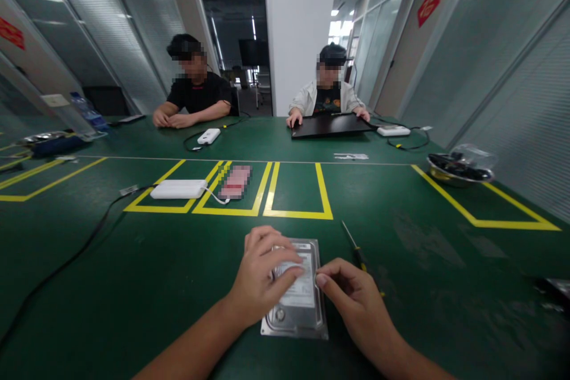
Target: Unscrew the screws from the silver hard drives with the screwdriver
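Note:
A silver hard drive (pixel 291 322) with a white label lies flat on the green table before me. Over its upper left part is my left hand (pixel 267 276), open, fingers stretched and slightly curved, with part of the drive hidden beneath. Whether the left fingers touch the drive I cannot tell. At the drive's right edge my right hand (pixel 351 294) is closed in a pinch, thumb against index finger; anything between those fingertips is too small to make out. Just beyond the right hand lies a screwdriver (pixel 355 243) with a black and yellow handle, partly hidden by that hand.
Yellow tape outlines (pixel 298 214) mark the table. A white power bank (pixel 179 189) is cabled to a phone (pixel 235 182). A metal bowl (pixel 461 173) of dark parts stands right. Across sit two people, one holding a black panel (pixel 332 126). A black cable (pixel 75 261) runs left.

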A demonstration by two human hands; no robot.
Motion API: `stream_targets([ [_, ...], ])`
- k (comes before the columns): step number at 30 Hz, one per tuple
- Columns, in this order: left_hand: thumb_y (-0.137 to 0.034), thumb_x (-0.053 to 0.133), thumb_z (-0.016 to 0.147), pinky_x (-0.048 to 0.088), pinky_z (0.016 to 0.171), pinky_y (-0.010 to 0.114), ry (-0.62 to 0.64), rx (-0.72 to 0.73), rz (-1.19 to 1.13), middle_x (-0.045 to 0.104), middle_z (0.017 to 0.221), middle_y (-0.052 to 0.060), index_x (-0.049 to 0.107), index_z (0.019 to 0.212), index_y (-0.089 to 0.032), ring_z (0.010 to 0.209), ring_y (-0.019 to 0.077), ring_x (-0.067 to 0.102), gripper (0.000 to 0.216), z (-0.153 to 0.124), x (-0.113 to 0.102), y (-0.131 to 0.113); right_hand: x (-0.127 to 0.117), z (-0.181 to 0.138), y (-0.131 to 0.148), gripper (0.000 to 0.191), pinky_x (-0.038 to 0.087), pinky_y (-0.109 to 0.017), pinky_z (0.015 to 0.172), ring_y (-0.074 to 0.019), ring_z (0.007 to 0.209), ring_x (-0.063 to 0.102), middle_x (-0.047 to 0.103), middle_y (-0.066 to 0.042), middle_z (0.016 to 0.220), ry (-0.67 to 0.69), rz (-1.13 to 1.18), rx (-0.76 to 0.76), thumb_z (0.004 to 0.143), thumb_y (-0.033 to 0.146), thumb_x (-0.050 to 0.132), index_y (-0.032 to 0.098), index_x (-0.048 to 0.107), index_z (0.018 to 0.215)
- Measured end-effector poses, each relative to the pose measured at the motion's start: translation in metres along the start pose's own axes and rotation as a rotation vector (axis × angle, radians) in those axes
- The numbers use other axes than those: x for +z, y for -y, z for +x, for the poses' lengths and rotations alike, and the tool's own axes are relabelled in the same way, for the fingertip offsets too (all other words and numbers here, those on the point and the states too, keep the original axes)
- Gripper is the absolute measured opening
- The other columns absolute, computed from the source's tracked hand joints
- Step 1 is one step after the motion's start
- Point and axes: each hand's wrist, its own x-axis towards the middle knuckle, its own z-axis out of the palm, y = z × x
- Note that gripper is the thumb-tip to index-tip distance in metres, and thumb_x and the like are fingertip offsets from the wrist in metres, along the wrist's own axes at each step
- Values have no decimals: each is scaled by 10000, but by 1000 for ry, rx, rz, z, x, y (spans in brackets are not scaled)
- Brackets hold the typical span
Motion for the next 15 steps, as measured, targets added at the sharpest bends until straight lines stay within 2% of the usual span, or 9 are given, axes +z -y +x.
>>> stream_targets([
  [3, -234, 681, 902, 401, 927, 423, 12, 157, 31, 723, 913, 2, 718, 928, -275, 1024, 249, 541, 61, -4, 0, -10, -1, 0, 2, 267, 417, -253, 694, -154, 777, 560, 610, -25, 818, 15, -10, -92, 928, 419, 623, 171, 668, 839],
  [5, -234, 683, 905, 407, 923, 419, 17, 198, 43, 736, 910, -1, 723, 941, -269, 1025, 249, 551, 64, -6, 2, -13, -1, 0, 3, 242, 415, -253, 718, -147, 790, 564, 606, -20, 823, 40, -3, -138, 937, 381, 620, 176, 667, 816],
  [15, -212, 645, 926, 442, 877, 395, 23, 193, -29, 736, 889, 3, 711, 949, -253, 953, 228, 582, 81, -7, 4, -14, -4, -1, 7, 200, 417, -241, 731, -134, 794, 565, 611, -15, 816, 147, 78, -114, 924, 348, 651, 189, 709, 818],
])
